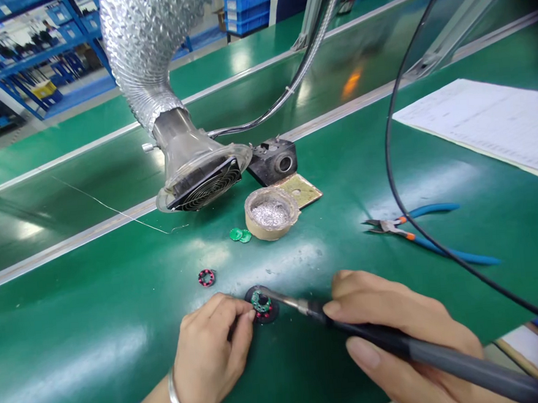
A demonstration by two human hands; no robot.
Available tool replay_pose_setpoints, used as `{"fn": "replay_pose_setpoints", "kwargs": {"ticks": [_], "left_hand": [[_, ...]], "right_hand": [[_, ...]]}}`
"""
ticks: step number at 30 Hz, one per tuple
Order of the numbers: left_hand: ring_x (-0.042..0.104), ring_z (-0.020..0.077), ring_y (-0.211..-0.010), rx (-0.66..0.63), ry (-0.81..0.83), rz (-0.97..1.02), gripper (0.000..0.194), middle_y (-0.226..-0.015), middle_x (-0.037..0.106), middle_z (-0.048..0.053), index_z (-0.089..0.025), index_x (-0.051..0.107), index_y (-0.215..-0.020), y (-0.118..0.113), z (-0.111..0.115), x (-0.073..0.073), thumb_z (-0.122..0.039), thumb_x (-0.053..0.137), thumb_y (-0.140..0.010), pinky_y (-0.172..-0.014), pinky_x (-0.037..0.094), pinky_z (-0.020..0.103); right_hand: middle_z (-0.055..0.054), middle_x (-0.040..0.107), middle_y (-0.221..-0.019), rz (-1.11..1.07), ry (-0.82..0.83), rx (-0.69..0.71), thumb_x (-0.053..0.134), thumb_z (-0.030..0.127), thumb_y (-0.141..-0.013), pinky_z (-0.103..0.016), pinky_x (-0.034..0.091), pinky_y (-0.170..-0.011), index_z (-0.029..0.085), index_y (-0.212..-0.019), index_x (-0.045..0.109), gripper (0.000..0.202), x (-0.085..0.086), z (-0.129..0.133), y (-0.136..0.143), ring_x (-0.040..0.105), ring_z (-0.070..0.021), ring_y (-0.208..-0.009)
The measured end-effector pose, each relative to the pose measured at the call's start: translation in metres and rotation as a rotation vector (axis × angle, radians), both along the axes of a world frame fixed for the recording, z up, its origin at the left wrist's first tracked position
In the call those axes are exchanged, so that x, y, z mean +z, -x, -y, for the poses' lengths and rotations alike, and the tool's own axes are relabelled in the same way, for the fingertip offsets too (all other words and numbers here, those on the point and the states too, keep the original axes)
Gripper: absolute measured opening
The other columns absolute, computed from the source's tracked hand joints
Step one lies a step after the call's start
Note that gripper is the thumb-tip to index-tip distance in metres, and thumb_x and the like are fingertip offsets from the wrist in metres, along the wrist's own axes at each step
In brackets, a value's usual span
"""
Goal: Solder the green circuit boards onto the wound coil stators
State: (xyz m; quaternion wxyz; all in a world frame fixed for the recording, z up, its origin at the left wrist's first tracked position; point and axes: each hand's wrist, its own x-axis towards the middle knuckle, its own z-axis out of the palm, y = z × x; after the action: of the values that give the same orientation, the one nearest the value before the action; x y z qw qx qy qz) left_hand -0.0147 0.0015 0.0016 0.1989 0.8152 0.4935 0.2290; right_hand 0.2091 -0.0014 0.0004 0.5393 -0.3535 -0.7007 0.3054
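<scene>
Head view of the bench (135, 340), as I see it from my station. My right hand (397, 327) has thumb and fingers closed on the iron (427, 351), whose metal tip reaches the upper rim of the green board (257, 302); I cannot tell whether the two touch. The board lies over a red-and-black part on a black disc (270, 317), in front of me between both hands. My left hand (216, 340) has thumb and forefinger drawn narrow at the board's left side; whether they pinch it, I cannot tell. Beyond: a loose ring (207, 284), two green discs (237, 234) beside the tub (271, 229), the sponge (308, 192) and the holder (270, 161), with the hood (187, 152) hanging to their left. Right: cutters (409, 236) near the cable (389, 150).
</scene>
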Motion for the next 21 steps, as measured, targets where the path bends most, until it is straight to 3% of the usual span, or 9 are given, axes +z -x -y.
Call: {"fn": "replay_pose_setpoints", "kwargs": {"ticks": [4,10,15,21], "left_hand": [[0.061,0.0110,-0.064,-0.013,-0.008,0.003,0.011,-0.075,0.066,0.000,-0.019,0.063,-0.087,0.000,-0.001,0.000,-0.016,0.054,-0.090,-0.056,0.045,0.020],[0.060,0.0119,-0.064,-0.039,-0.085,-0.076,0.010,-0.077,0.064,0.000,-0.019,0.058,-0.088,0.002,0.000,-0.005,-0.015,0.050,-0.091,-0.058,0.045,0.022],[0.058,0.0170,-0.063,-0.137,-0.173,-0.283,0.013,-0.077,0.063,0.002,-0.018,0.057,-0.092,0.008,0.005,-0.010,-0.015,0.044,-0.093,-0.059,0.047,0.029],[0.060,0.0144,-0.069,-0.087,-0.045,-0.073,0.007,-0.082,0.065,0.001,-0.020,0.058,-0.094,0.004,0.008,-0.001,-0.016,0.054,-0.089,-0.063,0.046,0.026]], "right_hand": [[-0.002,0.066,-0.079,0.073,-0.055,0.047,0.051,0.005,-0.085,-0.026,0.050,-0.057,0.020,-0.118,0.055,0.037,-0.006,-0.015,0.011,0.060,-0.0133,-0.062],[-0.004,0.062,-0.080,0.278,-0.167,0.257,0.045,0.005,-0.088,-0.030,0.047,-0.065,0.016,-0.104,0.058,0.024,-0.027,-0.038,0.029,0.051,-0.0152,-0.070],[-0.004,0.060,-0.074,0.248,-0.192,0.221,0.046,0.001,-0.084,-0.030,0.046,-0.063,0.014,-0.106,0.058,0.027,-0.032,-0.038,0.031,0.047,-0.0147,-0.067],[-0.005,0.063,-0.081,0.202,-0.167,0.240,0.050,0.002,-0.084,-0.031,0.047,-0.066,0.014,-0.111,0.056,0.030,-0.037,-0.038,0.032,0.049,-0.0150,-0.071]]}}
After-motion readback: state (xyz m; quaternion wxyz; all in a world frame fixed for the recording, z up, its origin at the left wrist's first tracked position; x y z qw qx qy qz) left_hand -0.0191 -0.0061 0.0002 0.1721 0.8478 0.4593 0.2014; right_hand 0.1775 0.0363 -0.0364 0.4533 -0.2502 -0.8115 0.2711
